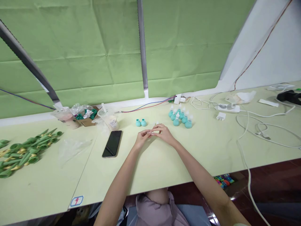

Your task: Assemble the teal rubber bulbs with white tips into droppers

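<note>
My left hand point(142, 138) and my right hand point(164, 133) meet over the middle of the table, fingertips pinched together. Whatever they hold, if anything, is too small and covered to make out. Just behind the right fingers a small whitish tip point(157, 123) shows, its lower part hidden. Two turquoise vase-shaped pieces point(140, 122) with open tops stand upright beyond my left hand. To the right of my hands, several turquoise pieces with white pointed tops point(180, 116) stand in a close group.
A black phone point(112, 144) lies left of my hands. Behind it stand a plastic drink cup point(110, 121) and a small box point(88, 121) of green scraps. Green plastic parts point(28, 152) are heaped at far left. White cables point(265, 125) and a power strip point(227, 108) occupy the right.
</note>
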Demonstrator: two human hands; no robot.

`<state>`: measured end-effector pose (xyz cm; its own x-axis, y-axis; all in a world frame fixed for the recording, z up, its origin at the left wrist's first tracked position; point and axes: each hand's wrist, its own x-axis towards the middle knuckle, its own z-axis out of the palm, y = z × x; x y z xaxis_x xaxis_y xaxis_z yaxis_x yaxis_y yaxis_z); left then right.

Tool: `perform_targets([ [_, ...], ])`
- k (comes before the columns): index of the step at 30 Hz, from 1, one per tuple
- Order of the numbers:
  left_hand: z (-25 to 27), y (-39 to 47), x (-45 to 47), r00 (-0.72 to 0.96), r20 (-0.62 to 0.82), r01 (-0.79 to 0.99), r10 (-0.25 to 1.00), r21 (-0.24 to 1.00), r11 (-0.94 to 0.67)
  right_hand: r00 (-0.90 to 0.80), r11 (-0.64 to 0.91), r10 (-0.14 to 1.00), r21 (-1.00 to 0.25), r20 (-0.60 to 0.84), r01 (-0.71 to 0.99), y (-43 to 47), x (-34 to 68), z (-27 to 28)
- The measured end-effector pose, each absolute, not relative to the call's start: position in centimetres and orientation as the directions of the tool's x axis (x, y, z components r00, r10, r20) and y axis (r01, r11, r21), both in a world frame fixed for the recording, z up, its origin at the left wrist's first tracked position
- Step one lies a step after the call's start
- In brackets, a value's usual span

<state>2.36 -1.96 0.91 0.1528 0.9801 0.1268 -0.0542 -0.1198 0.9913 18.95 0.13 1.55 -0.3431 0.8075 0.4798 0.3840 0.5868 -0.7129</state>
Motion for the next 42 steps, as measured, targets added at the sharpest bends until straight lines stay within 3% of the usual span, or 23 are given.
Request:
perform_targets([
  [8, 0.9, -1.9, 2.1, 0.074, 0.125, -0.095, 0.989, 0.989, -0.117, -0.324, 0.312, 0.904, -0.949, 0.279, 0.053, -0.9, 18.6, 2.5],
  [14, 0.8, -2.0, 2.2, 0.052, 0.173, -0.027, 0.984, 0.985, -0.172, -0.353, 0.069, 0.930, -0.992, 0.103, -0.110, -0.6, 17.7, 1.4],
  [23, -0.1, -2.3, 2.9, 0.037, 0.358, 0.262, 0.933, 0.897, -0.355, -0.341, -0.085, 0.940, -0.967, 0.002, -0.241, 0.2, 17.7, 0.7],
  [32, 0.1, -3.1, 3.5, -0.004, 0.377, 0.295, 0.926, 0.886, -0.359, -0.316, -0.106, 0.947, -0.981, -0.051, -0.160, -0.5, 17.5, 1.6],
  [37, -0.2, -3.3, 2.7, 0.027, 0.428, 0.576, 0.903, 0.732, -0.364, -0.511, -0.184, 0.858, -0.961, -0.054, -0.208, -1.3, 17.4, 1.7],
  [42, -0.2, -3.3, 1.9, 0.116, 0.459, 0.820, 0.881, 0.456, -0.345, -0.492, -0.228, 0.867, -0.940, -0.077, -0.255, -1.3, 17.0, 0.9],
])
